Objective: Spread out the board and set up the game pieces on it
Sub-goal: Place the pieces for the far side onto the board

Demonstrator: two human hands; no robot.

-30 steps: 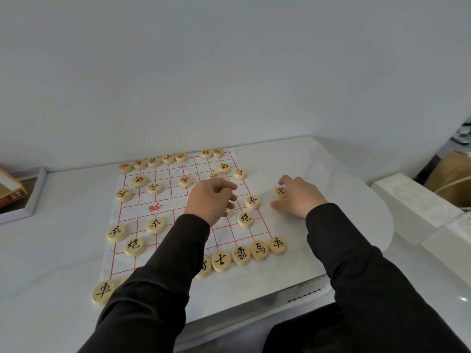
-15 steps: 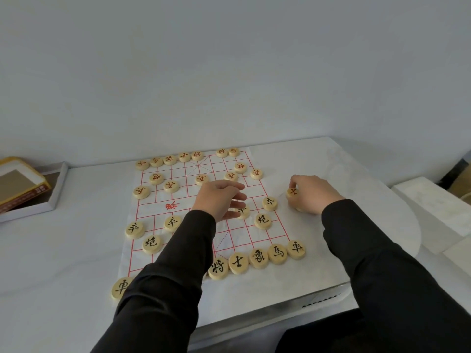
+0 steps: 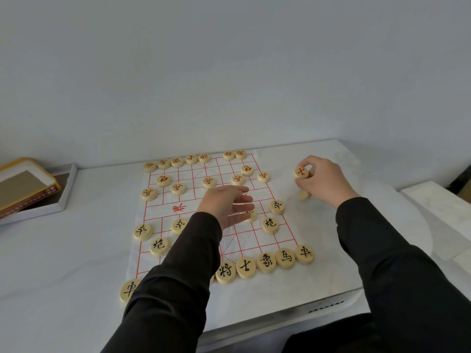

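I saw the right hand (image 3: 323, 182) pinching a red piece (image 3: 301, 171) between thumb and fingertips, out past the right side of the board (image 3: 188, 171). A second piece (image 3: 303, 195) lay just under those fingers, maybe face down; I could not read it. The left hand (image 3: 229, 205) held nothing. Its fingers were loose and apart, low over the middle of the board, with a black piece (image 3: 252, 217) just below the fingertips.

I thought those fingers or the sleeve (image 3: 193, 250) could bump pieces out of place. The thin board might slide too. The red piece could slip before it reached the far row (image 3: 177, 162).
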